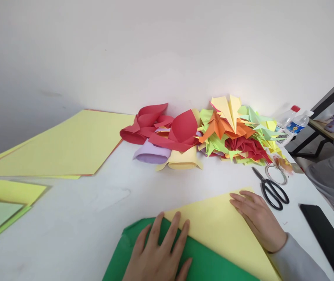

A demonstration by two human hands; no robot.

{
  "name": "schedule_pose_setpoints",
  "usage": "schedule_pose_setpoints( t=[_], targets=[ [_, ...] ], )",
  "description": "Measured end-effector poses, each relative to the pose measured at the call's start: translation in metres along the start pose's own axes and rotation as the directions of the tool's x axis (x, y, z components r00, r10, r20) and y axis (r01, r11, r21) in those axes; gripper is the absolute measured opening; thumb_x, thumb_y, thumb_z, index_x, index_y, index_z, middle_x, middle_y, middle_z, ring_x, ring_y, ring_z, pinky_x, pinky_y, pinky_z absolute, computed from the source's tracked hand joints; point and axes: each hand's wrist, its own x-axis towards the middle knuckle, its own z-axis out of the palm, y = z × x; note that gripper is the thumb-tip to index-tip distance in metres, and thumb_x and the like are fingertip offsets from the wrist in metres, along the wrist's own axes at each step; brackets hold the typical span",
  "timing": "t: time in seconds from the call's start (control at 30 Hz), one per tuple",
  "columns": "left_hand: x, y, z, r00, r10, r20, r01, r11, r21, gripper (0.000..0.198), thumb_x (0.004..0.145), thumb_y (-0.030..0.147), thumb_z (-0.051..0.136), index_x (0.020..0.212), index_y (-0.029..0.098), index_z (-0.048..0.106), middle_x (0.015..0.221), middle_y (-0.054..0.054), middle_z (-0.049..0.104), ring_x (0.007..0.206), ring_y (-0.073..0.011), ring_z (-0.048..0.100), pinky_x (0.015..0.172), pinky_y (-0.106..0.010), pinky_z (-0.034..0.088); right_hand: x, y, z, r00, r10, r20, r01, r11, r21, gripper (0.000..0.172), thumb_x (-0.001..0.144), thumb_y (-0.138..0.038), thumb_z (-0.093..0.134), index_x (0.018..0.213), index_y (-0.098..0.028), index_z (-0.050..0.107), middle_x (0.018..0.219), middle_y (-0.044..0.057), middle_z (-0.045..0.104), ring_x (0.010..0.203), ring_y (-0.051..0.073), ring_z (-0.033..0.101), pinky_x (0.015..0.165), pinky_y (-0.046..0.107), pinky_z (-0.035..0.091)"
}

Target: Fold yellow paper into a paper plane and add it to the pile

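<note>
My left hand (159, 249) lies flat with spread fingers on a dark green sheet (210, 257) at the bottom middle. Its fingertips reach the line where the green meets a pale yellow paper sheet (225, 226). Near the top right corner of that yellow sheet rests my right hand (259, 216), its fingers stretched out along the paper. At the green sheet's upper left, the corner looks bent. Which of the two sheets lies on top along their shared edge, I cannot tell.
Black-handled scissors (270, 189), a tape roll (276, 174) and a black flat object (327, 238) lie right. Behind stand folded paper shapes (231, 128), red paper visors (181, 128) and bottles (297, 123). Yellow sheets (61, 144) are left. A person's grey sleeve (333, 175) shows far right.
</note>
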Motion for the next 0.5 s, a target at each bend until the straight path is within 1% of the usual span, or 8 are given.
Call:
schedule_pose_setpoints(
  t=[0.13,0.23,0.37,0.43,0.5],
  targets=[
    [0.0,0.002,0.0,0.999,-0.038,0.022,0.04,0.998,-0.055,0.049,0.087,0.039,0.051,0.135,0.029,0.052,0.138,-0.009,0.054,0.126,-0.0422,0.044,0.097,-0.055,0.038,-0.001,0.002,0.002,1.0,-0.001,-0.029,0.002,0.999,0.032,0.032,0.097,-0.022,0.041,0.119,-0.026,0.063,0.128,0.003,0.063,0.118,0.023,0.055,0.094,0.041,0.051],
    [-0.001,0.004,-0.002,0.994,-0.086,0.06,0.091,0.993,-0.075,0.05,0.087,0.039,0.052,0.136,0.032,0.05,0.142,-0.007,0.05,0.128,-0.0451,0.042,0.101,-0.064,0.029,-0.003,0.005,0.004,1.0,-0.006,-0.029,0.008,0.999,0.053,0.032,0.097,-0.025,0.041,0.121,-0.027,0.063,0.129,0.002,0.062,0.118,0.023,0.056,0.093,0.04,0.052],
    [-0.001,0.006,-0.005,0.992,-0.104,0.068,0.108,0.992,-0.067,0.052,0.087,0.042,0.052,0.138,0.034,0.048,0.144,-0.007,0.048,0.127,-0.0506,0.039,0.099,-0.075,0.021,-0.005,0.009,0.007,1.0,0.0,-0.023,0.001,0.997,0.072,0.034,0.097,-0.024,0.04,0.123,-0.029,0.061,0.13,0.001,0.061,0.119,0.024,0.055,0.093,0.042,0.052],
    [-0.002,0.007,-0.006,0.993,-0.103,0.06,0.108,0.992,-0.068,0.052,0.087,0.042,0.052,0.138,0.034,0.048,0.143,-0.007,0.048,0.126,-0.0516,0.039,0.098,-0.076,0.019,-0.006,0.01,0.008,1.0,-0.002,-0.015,0.004,0.997,0.079,0.034,0.097,-0.025,0.04,0.123,-0.03,0.061,0.132,0.001,0.06,0.119,0.025,0.055,0.094,0.042,0.052],
    [-0.002,0.007,-0.006,0.993,-0.103,0.052,0.107,0.991,-0.077,0.052,0.087,0.043,0.052,0.138,0.034,0.047,0.143,-0.007,0.048,0.126,-0.0509,0.039,0.099,-0.076,0.018,-0.006,0.011,0.009,1.0,-0.006,-0.01,0.007,0.997,0.077,0.034,0.097,-0.027,0.04,0.124,-0.03,0.061,0.132,0.001,0.059,0.12,0.026,0.055,0.094,0.043,0.052]
  ],
)
